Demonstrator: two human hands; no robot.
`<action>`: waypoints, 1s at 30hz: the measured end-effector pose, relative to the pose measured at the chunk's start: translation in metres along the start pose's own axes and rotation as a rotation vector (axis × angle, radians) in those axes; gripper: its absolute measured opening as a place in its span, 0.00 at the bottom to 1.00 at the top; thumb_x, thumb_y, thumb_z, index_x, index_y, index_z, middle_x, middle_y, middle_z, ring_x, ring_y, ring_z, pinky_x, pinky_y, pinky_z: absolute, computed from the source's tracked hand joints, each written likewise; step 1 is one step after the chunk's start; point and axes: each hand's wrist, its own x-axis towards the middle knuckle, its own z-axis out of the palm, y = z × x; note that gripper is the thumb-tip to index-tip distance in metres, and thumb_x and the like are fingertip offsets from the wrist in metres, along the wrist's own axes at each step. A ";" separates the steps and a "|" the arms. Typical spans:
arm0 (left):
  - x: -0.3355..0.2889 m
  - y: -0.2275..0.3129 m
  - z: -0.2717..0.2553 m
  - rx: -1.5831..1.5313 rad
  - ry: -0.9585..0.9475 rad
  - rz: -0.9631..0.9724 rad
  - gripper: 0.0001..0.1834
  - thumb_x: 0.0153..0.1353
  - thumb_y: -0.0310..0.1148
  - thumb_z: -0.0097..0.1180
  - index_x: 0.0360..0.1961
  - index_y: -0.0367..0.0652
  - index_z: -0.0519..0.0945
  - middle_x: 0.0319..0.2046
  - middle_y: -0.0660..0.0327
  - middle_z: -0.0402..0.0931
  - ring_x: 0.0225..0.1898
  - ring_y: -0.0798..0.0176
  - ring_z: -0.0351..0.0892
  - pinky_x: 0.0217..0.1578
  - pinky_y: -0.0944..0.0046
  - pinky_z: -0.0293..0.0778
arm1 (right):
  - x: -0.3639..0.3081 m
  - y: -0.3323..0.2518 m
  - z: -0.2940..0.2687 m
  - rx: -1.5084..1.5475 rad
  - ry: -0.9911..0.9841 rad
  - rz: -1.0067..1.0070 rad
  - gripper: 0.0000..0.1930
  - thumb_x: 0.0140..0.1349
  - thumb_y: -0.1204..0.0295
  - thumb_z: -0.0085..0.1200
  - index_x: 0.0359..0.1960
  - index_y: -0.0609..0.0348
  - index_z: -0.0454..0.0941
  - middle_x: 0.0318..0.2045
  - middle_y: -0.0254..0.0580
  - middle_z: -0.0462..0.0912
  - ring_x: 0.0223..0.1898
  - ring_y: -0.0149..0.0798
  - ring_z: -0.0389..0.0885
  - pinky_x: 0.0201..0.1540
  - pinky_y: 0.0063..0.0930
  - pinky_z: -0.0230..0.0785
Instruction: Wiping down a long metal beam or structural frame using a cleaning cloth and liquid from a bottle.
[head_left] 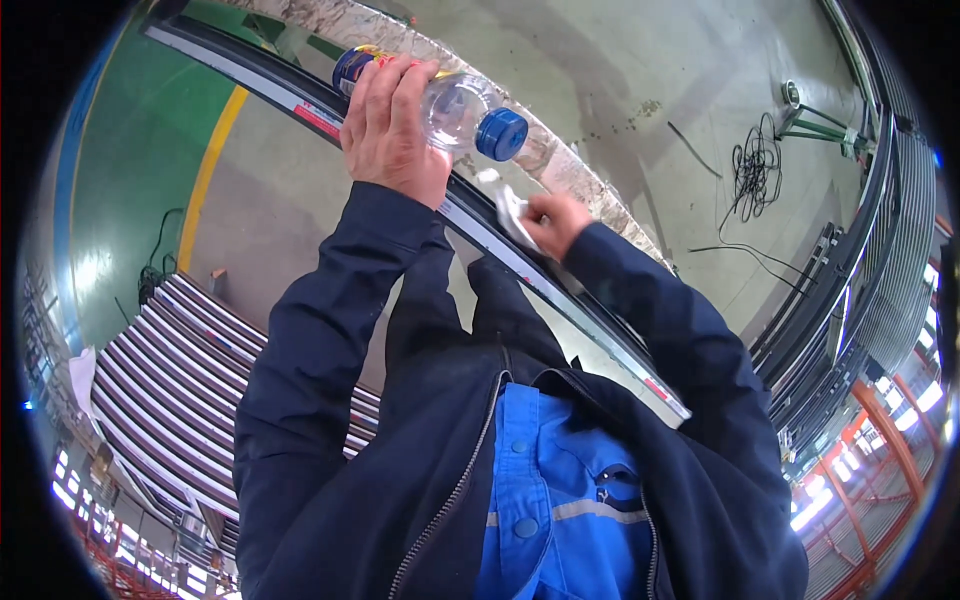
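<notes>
My left hand (392, 130) is wrapped round a clear plastic bottle (458, 110) with a blue cap, tilted so that the cap points right. Part of its coloured label shows beyond my fingers; how much liquid is inside I cannot tell. My right hand (558, 224), slightly blurred, is closed on a white cloth (510, 208) that hangs over the long dark metal profile (470, 208). The bottle is above this profile, which crosses in front of my legs. Whether the cloth touches the profile is hard to see.
A worn, pale-stained beam (570, 165) runs alongside the profile. Striped stacked profiles (190, 370) stand at left, and more long profiles (890, 220) at right. On the floor at right lie a tangled black cable (757, 165) and a green stand (815, 130).
</notes>
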 end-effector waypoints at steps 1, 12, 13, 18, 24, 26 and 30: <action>0.001 0.001 -0.001 -0.022 0.004 -0.013 0.36 0.41 0.23 0.70 0.55 0.57 0.73 0.56 0.66 0.71 0.62 0.53 0.66 0.60 0.54 0.63 | -0.017 0.028 -0.001 0.013 -0.054 -0.056 0.07 0.53 0.70 0.59 0.25 0.61 0.79 0.20 0.43 0.80 0.23 0.36 0.78 0.30 0.31 0.70; 0.001 -0.001 0.004 0.010 -0.001 0.038 0.38 0.41 0.26 0.71 0.56 0.57 0.72 0.56 0.66 0.70 0.62 0.52 0.66 0.61 0.53 0.62 | 0.013 -0.029 0.012 0.093 0.133 0.052 0.11 0.55 0.64 0.61 0.27 0.59 0.80 0.23 0.52 0.81 0.27 0.50 0.82 0.32 0.38 0.72; 0.001 -0.001 0.005 0.005 0.000 0.038 0.39 0.40 0.24 0.70 0.56 0.57 0.72 0.56 0.66 0.70 0.62 0.52 0.65 0.61 0.53 0.62 | 0.012 -0.030 0.012 0.096 0.135 0.082 0.11 0.55 0.64 0.61 0.27 0.59 0.80 0.23 0.51 0.81 0.28 0.50 0.82 0.32 0.38 0.72; -0.002 -0.002 0.003 0.018 -0.003 0.020 0.41 0.37 0.24 0.71 0.57 0.57 0.71 0.56 0.66 0.70 0.62 0.53 0.65 0.61 0.53 0.62 | -0.043 0.021 -0.016 0.057 -0.124 0.117 0.12 0.54 0.63 0.62 0.27 0.60 0.81 0.23 0.46 0.82 0.26 0.44 0.82 0.33 0.34 0.73; 0.000 -0.001 0.005 0.003 0.008 0.014 0.43 0.35 0.23 0.72 0.57 0.58 0.71 0.57 0.66 0.70 0.63 0.53 0.65 0.61 0.53 0.62 | -0.008 -0.006 0.003 0.038 0.088 0.031 0.15 0.53 0.59 0.62 0.25 0.59 0.81 0.19 0.48 0.80 0.23 0.43 0.81 0.30 0.35 0.72; -0.002 -0.002 0.005 0.034 0.004 -0.007 0.43 0.34 0.23 0.72 0.57 0.58 0.71 0.57 0.66 0.69 0.63 0.53 0.65 0.61 0.53 0.62 | 0.014 -0.023 0.012 0.033 0.131 0.083 0.16 0.54 0.57 0.62 0.25 0.59 0.81 0.20 0.49 0.80 0.24 0.44 0.81 0.30 0.36 0.72; -0.002 -0.004 0.006 0.017 0.012 0.023 0.43 0.35 0.23 0.72 0.57 0.59 0.71 0.57 0.67 0.69 0.63 0.53 0.65 0.61 0.54 0.62 | 0.005 -0.009 0.004 0.069 0.039 0.072 0.14 0.55 0.59 0.62 0.27 0.59 0.81 0.20 0.46 0.81 0.24 0.39 0.81 0.30 0.34 0.72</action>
